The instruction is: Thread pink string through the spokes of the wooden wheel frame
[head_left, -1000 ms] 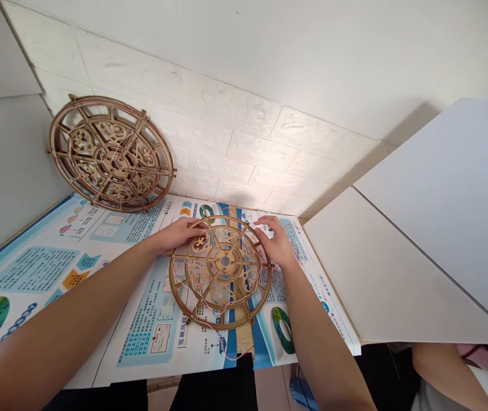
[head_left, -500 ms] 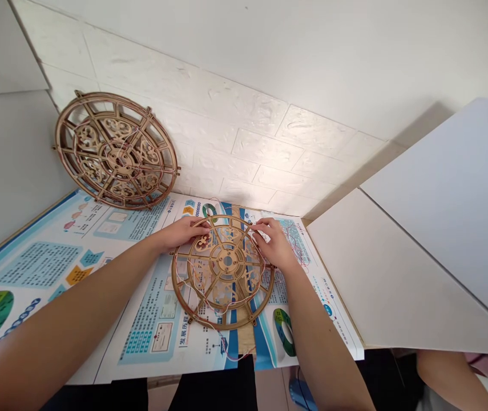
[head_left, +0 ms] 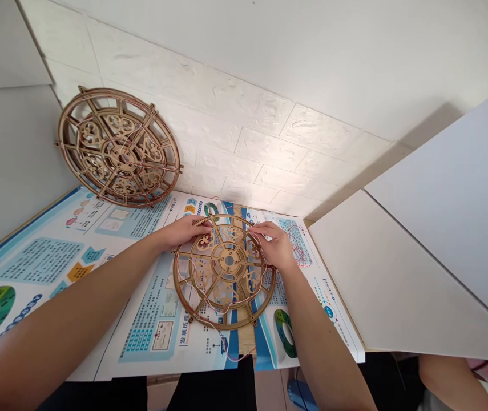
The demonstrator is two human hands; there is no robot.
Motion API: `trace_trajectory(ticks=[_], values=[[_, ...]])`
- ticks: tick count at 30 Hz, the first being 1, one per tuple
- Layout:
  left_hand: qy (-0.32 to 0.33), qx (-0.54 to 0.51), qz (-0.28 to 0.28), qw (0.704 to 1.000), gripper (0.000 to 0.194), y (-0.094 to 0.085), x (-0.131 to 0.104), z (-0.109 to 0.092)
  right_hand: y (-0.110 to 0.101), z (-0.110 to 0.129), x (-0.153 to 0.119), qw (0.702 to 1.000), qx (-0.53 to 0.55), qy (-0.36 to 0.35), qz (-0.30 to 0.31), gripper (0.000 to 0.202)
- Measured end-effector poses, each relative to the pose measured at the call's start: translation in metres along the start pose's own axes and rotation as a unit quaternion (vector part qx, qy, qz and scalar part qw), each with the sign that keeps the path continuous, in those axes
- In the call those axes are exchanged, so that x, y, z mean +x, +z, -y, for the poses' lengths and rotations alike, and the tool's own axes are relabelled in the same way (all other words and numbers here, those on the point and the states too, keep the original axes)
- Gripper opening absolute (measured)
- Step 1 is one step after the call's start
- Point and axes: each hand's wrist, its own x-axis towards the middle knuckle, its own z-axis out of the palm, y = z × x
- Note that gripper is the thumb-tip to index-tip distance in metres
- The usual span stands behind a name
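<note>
A round, brown openwork frame [head_left: 229, 261] with spokes and scroll shapes lies in front of me, and a thin pink-white wire [head_left: 203, 297] runs loosely across it. At its upper left rim, my left hand [head_left: 190, 231] grips the frame with the fingers closed on it. My right hand [head_left: 271, 240] is at the upper right rim, its thumb and fingers pinched together on the wire near a spoke. The wire's loose end hangs past the bottom of the frame toward the table's front edge.
Several similar round frames [head_left: 119, 148] lean stacked against the white brick-patterned wall at the back left. Printed posters cover the table [head_left: 141, 268]. A tangle of red wires [head_left: 299, 242] lies right of my right hand. Another person's arm [head_left: 444, 379] shows at the lower right.
The fingers of my right hand have closed into a pinch at the upper right rim. My left hand still holds the frame, and the view has shifted slightly.
</note>
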Motion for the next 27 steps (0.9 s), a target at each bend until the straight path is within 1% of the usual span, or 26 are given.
trace_trajectory(ticks=[2, 4, 7, 12, 18, 22, 27], values=[[-0.005, -0.003, -0.005, 1.0, 0.032, 0.0006, -0.0003, -0.0004, 0.003, -0.0034, -0.0002, 1.0, 0.0, 0.005, 0.017, 0.016], [-0.011, -0.007, -0.009, 1.0, 0.032, 0.0012, -0.0005, -0.0007, 0.0049, -0.0062, -0.0001, 1.0, -0.007, 0.004, 0.02, 0.016], [-0.015, -0.008, -0.01, 1.0, 0.033, 0.002, -0.001, -0.002, 0.0055, -0.0077, 0.0003, 1.0, -0.013, -0.007, 0.013, 0.016], [-0.009, 0.006, 0.002, 1.0, 0.036, 0.0016, -0.0019, -0.0041, 0.0059, -0.0071, 0.0013, 1.0, -0.004, -0.004, 0.009, 0.017], [-0.009, 0.017, 0.007, 1.0, 0.037, 0.0009, -0.0017, -0.0046, 0.0061, -0.0071, 0.0017, 0.999, -0.035, -0.031, -0.01, 0.017], [-0.015, 0.03, 0.0, 0.999, 0.036, 0.0022, -0.0026, -0.0071, 0.0059, -0.0069, 0.0022, 0.999, -0.035, -0.031, 0.012, 0.018], [-0.012, 0.033, -0.002, 0.999, 0.035, 0.0025, -0.0037, -0.0087, 0.0067, -0.0085, 0.0019, 0.999, -0.033, -0.026, 0.015, 0.018]])
